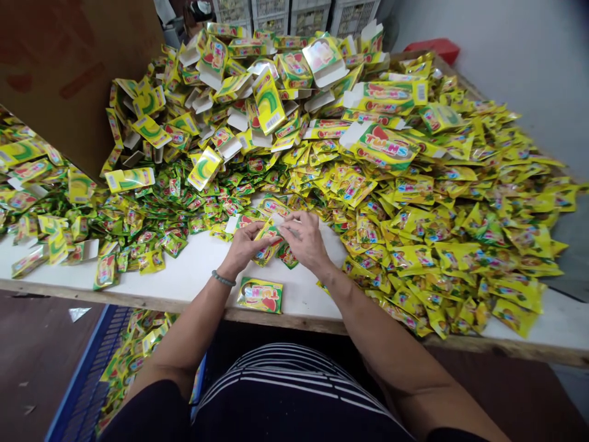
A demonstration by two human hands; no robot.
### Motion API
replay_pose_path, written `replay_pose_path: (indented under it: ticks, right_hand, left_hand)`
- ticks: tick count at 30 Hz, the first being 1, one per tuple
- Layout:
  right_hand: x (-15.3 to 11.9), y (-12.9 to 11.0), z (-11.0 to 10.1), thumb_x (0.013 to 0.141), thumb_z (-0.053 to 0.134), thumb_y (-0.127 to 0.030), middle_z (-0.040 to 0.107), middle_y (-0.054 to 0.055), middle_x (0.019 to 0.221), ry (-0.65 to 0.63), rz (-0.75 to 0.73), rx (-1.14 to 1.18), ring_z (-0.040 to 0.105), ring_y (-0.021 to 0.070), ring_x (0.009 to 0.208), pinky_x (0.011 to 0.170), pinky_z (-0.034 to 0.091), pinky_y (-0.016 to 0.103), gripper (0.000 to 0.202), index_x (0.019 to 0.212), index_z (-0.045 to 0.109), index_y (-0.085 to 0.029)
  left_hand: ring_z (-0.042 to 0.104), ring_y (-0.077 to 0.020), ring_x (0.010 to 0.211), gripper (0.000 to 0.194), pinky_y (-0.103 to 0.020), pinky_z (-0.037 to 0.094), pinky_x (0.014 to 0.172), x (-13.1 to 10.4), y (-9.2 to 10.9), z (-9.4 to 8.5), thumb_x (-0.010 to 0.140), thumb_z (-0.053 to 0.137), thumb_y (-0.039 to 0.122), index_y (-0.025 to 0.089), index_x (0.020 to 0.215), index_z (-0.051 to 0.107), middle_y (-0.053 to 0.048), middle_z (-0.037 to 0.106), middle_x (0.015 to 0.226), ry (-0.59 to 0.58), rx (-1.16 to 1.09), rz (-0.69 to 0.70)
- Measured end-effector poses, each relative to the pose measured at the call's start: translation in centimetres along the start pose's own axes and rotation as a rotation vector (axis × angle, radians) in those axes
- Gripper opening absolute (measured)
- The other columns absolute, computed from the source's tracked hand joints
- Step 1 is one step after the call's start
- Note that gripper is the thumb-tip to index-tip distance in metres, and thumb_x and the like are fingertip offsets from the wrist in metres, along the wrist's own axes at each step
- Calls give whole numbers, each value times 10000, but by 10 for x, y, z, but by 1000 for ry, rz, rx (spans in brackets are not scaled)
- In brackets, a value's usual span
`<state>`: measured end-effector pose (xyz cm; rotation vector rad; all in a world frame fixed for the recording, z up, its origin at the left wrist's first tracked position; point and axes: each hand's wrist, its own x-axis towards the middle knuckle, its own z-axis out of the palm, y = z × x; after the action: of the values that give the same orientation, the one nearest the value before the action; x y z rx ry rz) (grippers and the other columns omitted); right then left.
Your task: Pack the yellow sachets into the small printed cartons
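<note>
Near the middle of the white table, my left hand [246, 247] and my right hand [304, 240] both grip a small yellow and green candy box [269, 231]. The left fingers pinch its near left side, while the right fingers close at its raised white end flap. Just below my hands, a closed box [260, 295] printed with TWINS lies flat by the table's front edge. Under and behind the held box lie a few more boxes and a green packet [288, 256], partly covered by my hands.
Heaped yellow packets [442, 245] cover the right side. Open-flapped boxes [267, 101] pile up at the back, with small green packets [161, 202] left of centre. A large brown carton [69, 73] stands at the upper left. Below the table edge is a blue crate [87, 368] of packets.
</note>
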<state>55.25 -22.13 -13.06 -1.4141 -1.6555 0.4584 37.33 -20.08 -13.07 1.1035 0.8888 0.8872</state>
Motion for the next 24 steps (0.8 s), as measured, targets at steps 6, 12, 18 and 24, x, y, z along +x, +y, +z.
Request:
replay_pose_path:
  ticks: [6, 12, 18, 24]
  right_hand:
    - [-4, 0, 8, 954, 560, -392, 584, 86, 1288, -38, -13, -18, 483, 288, 1226, 1097, 347, 507, 280, 851, 772, -240]
    - [-7, -4, 16, 952, 551, -451, 602, 108, 1294, -93, -47, 84, 473, 298, 1248, 1097, 371, 507, 330, 798, 728, -219]
    - [-6, -7, 12, 876, 626, -513, 680, 57, 988, 11, 122, 418, 627, 196, 871, 735, 529, 313, 336, 1039, 665, -222]
    - [-9, -10, 11, 895, 567, -490, 661, 5, 738, -197, 200, 440, 617, 161, 700, 670, 507, 274, 310, 855, 665, -199]
  left_hand:
    - [662, -124, 718, 403, -241, 524, 705, -1, 1, 3, 606, 889, 287, 140, 932, 703, -17, 742, 861, 27, -36, -8]
    - [640, -124, 597, 617, -237, 502, 601, -6, 4, 6, 662, 851, 364, 204, 1171, 541, 29, 703, 742, 69, -40, 38]
    - [578, -94, 538, 518, -201, 438, 524, -7, 11, 12, 778, 770, 431, 253, 1176, 491, 54, 640, 710, 165, 11, 173]
    - [567, -85, 559, 457, -199, 431, 536, -7, 8, 3, 743, 800, 434, 219, 1066, 558, 47, 644, 725, 73, 8, 87]
